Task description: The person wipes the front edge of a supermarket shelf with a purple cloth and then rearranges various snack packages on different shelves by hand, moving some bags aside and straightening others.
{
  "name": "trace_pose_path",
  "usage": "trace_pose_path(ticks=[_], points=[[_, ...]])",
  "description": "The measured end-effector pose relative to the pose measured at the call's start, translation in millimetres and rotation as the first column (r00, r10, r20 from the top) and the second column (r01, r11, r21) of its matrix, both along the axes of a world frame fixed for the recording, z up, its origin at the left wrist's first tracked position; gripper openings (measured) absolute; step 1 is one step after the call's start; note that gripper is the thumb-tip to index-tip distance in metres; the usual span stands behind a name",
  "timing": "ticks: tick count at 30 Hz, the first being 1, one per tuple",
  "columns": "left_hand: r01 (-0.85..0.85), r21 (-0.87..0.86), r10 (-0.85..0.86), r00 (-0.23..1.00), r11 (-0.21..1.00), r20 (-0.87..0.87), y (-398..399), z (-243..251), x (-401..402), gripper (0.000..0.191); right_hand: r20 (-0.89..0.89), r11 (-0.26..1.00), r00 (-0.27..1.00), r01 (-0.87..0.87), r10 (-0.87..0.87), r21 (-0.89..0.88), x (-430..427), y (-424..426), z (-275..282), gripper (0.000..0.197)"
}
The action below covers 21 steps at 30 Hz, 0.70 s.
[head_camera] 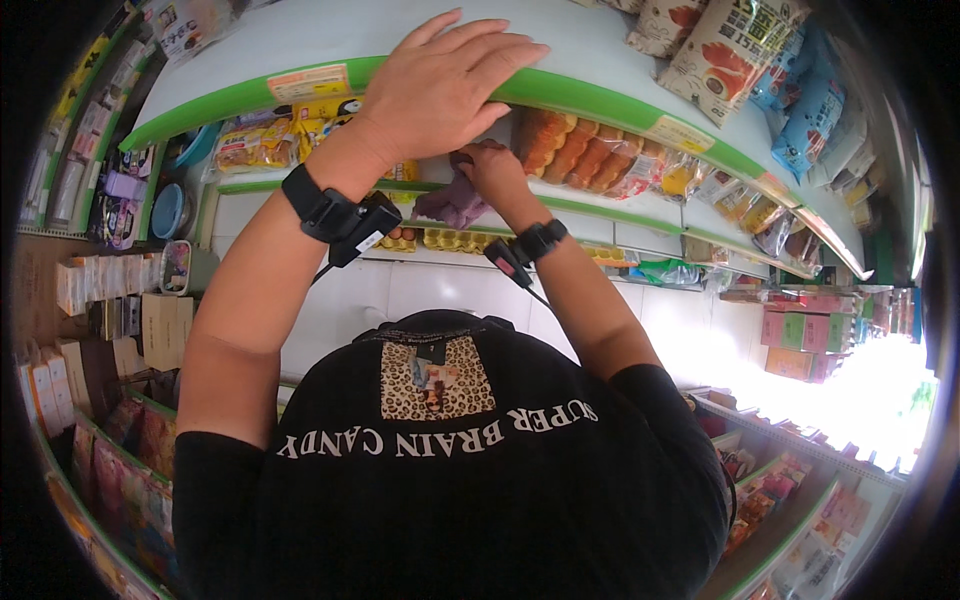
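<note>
My left hand (442, 90) lies across the green front edge (585, 90) of the white upper shelf, fingers spread and holding nothing. Below that edge, my right hand (495, 169) grips a crumpled purple cloth (454, 201) at the lower shelf. Packaged bread rolls (589, 154) are just right of the right hand. Yellow snack packs (259, 144) lie on the same lower shelf, left of the cloth. Part of the cloth hangs over the shelf's green front strip. Some of the right hand's fingers are hidden.
Bagged snacks (724, 56) lie on the upper shelf at the right. Egg trays (457, 241) sit lower down beyond the cloth. Boxes (166, 330) and a blue basin (169, 211) stand at the left. More stocked shelves are at the lower right.
</note>
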<state>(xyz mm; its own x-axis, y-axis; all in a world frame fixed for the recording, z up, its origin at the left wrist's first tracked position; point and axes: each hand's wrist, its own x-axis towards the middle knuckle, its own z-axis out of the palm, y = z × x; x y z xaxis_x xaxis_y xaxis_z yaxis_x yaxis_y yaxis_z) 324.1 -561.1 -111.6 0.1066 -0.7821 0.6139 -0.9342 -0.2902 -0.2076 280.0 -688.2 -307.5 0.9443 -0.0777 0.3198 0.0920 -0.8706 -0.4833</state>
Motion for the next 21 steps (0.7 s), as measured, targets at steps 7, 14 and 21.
trace_pose_path(ticks=[7,14,21], points=[[0.315,-0.121,-0.334,0.921,0.941,-0.202,37.9,8.0,2.8,0.052,-0.312,0.970,0.948,-0.127,0.058,-0.205,3.6,42.1,-7.8,0.025],[0.115,0.017,-0.098,0.906,0.993,-0.411,153.8,-49.7,8.0,0.032,-0.156,0.954,0.959,-0.258,0.235,-0.151,11.6,20.2,-27.9,0.031],[-0.213,0.103,0.234,0.795,0.972,-0.560,253.7,-115.4,8.5,0.027,-0.072,0.965,0.990,-0.131,0.117,-0.227,37.1,-8.1,-34.2,0.023]])
